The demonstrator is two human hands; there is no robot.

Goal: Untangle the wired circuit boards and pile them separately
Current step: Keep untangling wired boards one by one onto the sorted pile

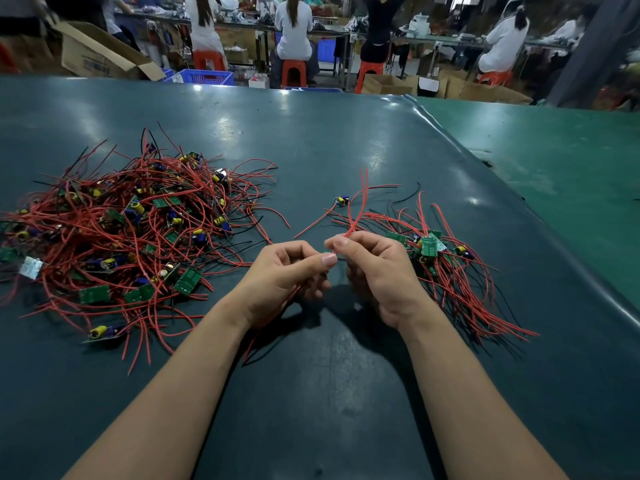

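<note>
A big tangled heap of green circuit boards with red and black wires (131, 230) lies at the left of the table. A smaller sorted pile of boards (436, 258) lies at the right, its wires fanned toward me. My left hand (284, 278) and my right hand (377, 271) meet at the table's middle, fingers curled. My right hand pinches red wires (358, 206) that rise up and away from it. My left hand holds wires that trail down under its palm. Whatever board hangs between the hands is hidden by my fingers. One single board (341, 201) lies beyond them.
The dark green mat (311, 140) ends in a raised edge at the right, beside a lighter green surface (554, 150). Beyond the table stand cardboard boxes (100, 53), a blue crate (204, 77), and people seated on red stools at benches.
</note>
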